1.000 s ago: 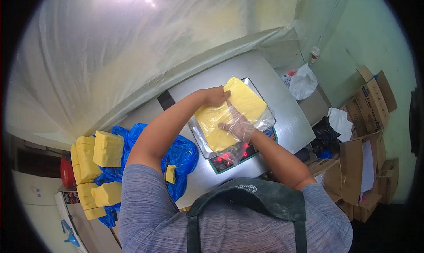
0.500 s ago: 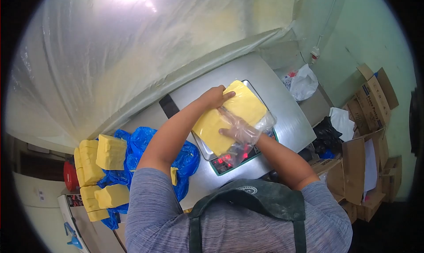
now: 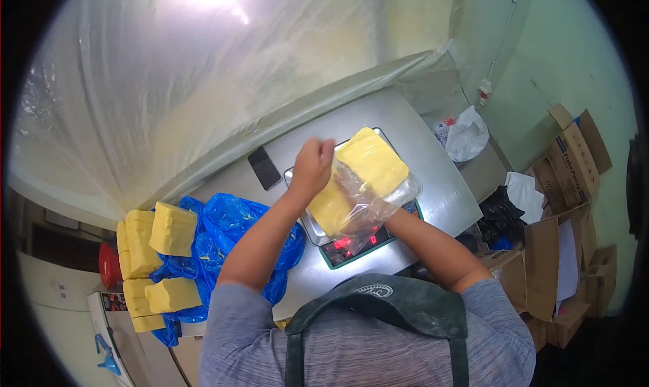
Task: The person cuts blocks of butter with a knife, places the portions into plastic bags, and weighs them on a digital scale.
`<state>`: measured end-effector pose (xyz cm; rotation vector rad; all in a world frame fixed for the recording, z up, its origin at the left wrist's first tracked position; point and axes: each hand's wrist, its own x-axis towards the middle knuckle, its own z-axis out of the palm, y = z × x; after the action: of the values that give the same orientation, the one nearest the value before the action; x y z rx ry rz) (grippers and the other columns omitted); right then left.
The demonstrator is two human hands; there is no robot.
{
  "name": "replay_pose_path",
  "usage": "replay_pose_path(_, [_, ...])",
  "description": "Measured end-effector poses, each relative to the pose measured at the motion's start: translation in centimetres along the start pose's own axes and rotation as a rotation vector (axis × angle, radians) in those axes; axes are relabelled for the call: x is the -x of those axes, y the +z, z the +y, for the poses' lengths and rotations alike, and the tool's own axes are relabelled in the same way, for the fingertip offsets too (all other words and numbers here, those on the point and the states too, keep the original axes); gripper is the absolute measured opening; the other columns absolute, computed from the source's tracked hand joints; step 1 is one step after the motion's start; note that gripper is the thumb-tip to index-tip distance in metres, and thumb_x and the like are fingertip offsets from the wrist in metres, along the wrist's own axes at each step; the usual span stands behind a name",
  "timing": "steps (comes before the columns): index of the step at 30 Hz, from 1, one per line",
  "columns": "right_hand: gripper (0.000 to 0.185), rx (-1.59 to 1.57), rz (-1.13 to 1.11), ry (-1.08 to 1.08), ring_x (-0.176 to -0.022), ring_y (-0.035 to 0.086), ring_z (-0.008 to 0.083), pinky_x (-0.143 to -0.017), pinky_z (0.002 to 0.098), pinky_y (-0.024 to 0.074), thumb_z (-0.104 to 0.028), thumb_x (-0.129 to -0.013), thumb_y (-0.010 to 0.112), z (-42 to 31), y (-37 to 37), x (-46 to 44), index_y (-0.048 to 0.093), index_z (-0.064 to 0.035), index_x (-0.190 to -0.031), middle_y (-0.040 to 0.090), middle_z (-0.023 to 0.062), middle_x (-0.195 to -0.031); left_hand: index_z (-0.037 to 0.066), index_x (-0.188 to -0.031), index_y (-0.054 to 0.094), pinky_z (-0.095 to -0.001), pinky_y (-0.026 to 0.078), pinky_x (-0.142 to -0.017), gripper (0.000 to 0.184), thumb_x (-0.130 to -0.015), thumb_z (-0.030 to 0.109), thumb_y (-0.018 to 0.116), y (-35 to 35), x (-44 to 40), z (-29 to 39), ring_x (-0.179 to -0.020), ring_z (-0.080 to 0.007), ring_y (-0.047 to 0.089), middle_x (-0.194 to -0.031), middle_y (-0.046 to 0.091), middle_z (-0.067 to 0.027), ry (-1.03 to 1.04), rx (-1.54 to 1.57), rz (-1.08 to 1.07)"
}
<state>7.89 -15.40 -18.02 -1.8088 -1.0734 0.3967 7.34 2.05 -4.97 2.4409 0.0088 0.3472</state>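
Note:
A flat yellow slab, which looks like butter or margarine, lies on the metal pan of a digital scale with red lit digits. Clear plastic covers part of the slab and bunches around my right wrist. Through this plastic my right hand shows only dimly, over the slab's middle, and its fingers are blurred. My left hand is closed in a fist above the slab's left edge, where the plastic's edge meets it. What exactly it pinches is partly hidden.
Several yellow blocks stand on blue plastic bags at the left. A phone lies on the steel table behind my left hand. Cardboard boxes and a black bag are at the right, below a white bag.
My left hand has moved left and lifted off the slab, closing into a fist. The phone is now fully uncovered. My right hand stays over the slab, its fingers less visible under the plastic.

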Motion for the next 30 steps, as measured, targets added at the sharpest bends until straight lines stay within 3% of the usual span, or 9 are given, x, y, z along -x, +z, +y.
replay_pose_path(2, [0.121,-0.146,0.017,-0.022,-0.147,0.018,0.0422,-0.122,0.0479,0.0159,-0.062,-0.068,0.073,2.8,1.2,0.0,0.020,0.0080,-0.151,0.021,0.0275,-0.157,-0.002,-0.095,0.069,-0.0448,0.052,-0.083,0.067,-0.103,0.054,0.034,-3.7,5.3,1.3,-0.083,-0.0430,0.067,-0.085,0.069,-0.0234,-0.252,-0.204,-0.491])
replay_pose_path(4, [0.114,1.375,0.278,-0.382,-0.148,0.016,0.0416,-0.123,0.0466,0.0124,-0.063,-0.075,0.065,4.6,2.2,-0.4,0.022,0.0113,-0.149,0.020,0.0270,-0.157,0.000,-0.092,0.071,-0.0408,0.055,-0.081,0.075,-0.102,0.060,0.027,-4.0,11.6,1.5,-0.079,-0.0343,0.070,-0.077,0.071,-0.0176,-0.460,-0.119,-0.845])
replay_pose_path(5, [0.114,1.371,0.275,-0.403,-0.148,0.016,0.0416,-0.123,0.0466,0.0124,-0.063,-0.075,0.065,1.8,1.2,-0.4,0.022,0.0113,-0.149,0.020,0.0270,-0.157,0.000,-0.096,0.071,-0.0392,0.056,-0.081,0.074,-0.102,0.060,0.028,-2.8,14.6,0.4,-0.084,-0.0301,0.071,-0.083,0.073,-0.0156,-0.589,0.005,-0.960])
replay_pose_path(7, [0.101,0.781,-0.186,0.105,-0.150,0.014,0.0394,-0.123,0.0458,0.0093,-0.059,-0.084,0.055,-7.0,-1.9,-0.1,0.023,0.0107,-0.150,0.019,0.0274,-0.158,0.001,-0.105,0.068,-0.0374,0.056,-0.084,0.066,-0.102,0.058,0.036,0.6,19.4,-0.1,-0.097,-0.0238,0.069,-0.099,0.071,-0.0131,-0.741,0.643,-0.703])
replay_pose_path(11, [0.100,0.903,-0.119,-0.118,-0.150,0.012,0.0378,-0.124,0.0445,0.0078,-0.057,-0.085,0.056,-1.5,0.6,0.1,0.021,0.0107,-0.150,0.018,0.0284,-0.158,0.000,-0.108,0.063,-0.0351,0.055,-0.079,0.056,-0.101,0.053,0.046,5.7,20.9,0.7,-0.095,-0.0218,0.066,-0.103,0.067,-0.0105,-0.980,1.280,-0.208])
replay_pose_path(18, [0.114,0.475,0.122,-0.264,-0.148,0.020,0.0411,-0.121,0.0459,0.0191,-0.051,-0.070,0.074,-2.1,0.6,0.7,0.020,0.0094,-0.151,0.026,0.0272,-0.156,0.002,-0.083,0.060,-0.0340,0.045,-0.058,0.046,-0.105,0.039,0.045,8.6,21.8,-0.4,-0.061,-0.0169,0.057,-0.064,0.057,-0.0072,-0.480,0.493,-0.183])
replay_pose_path(26, [0.115,0.327,0.226,-0.376,-0.143,0.029,0.0446,-0.116,0.0497,0.0290,-0.049,-0.071,0.079,0.6,1.1,-0.1,0.019,0.0066,-0.152,0.030,0.0292,-0.153,0.003,-0.088,0.064,-0.0422,0.049,-0.067,0.044,-0.104,0.039,0.045,7.6,21.5,-0.1,-0.068,-0.0315,0.061,-0.070,0.061,-0.0144,-0.394,0.297,-0.202])
replay_pose_path(28, [0.116,0.352,0.225,-0.306,-0.143,0.029,0.0443,-0.117,0.0493,0.0279,-0.051,-0.071,0.079,1.5,1.5,-0.4,0.018,0.0069,-0.151,0.029,0.0289,-0.153,0.004,-0.096,0.068,-0.0459,0.051,-0.076,0.043,-0.101,0.042,0.049,1.7,18.9,3.4,-0.077,-0.0365,0.065,-0.077,0.065,-0.0181,-0.429,-0.160,-0.572])
replay_pose_path(30, [0.118,0.378,0.221,-0.235,-0.143,0.028,0.0440,-0.117,0.0489,0.0268,-0.053,-0.071,0.079,1.5,1.7,-0.4,0.018,0.0071,-0.151,0.029,0.0285,-0.153,0.003,-0.105,0.069,-0.0473,0.049,-0.089,0.049,-0.097,0.049,0.053,-3.3,14.0,7.3,-0.098,-0.0390,0.064,-0.099,0.068,-0.0222,-0.559,-0.277,-0.594])
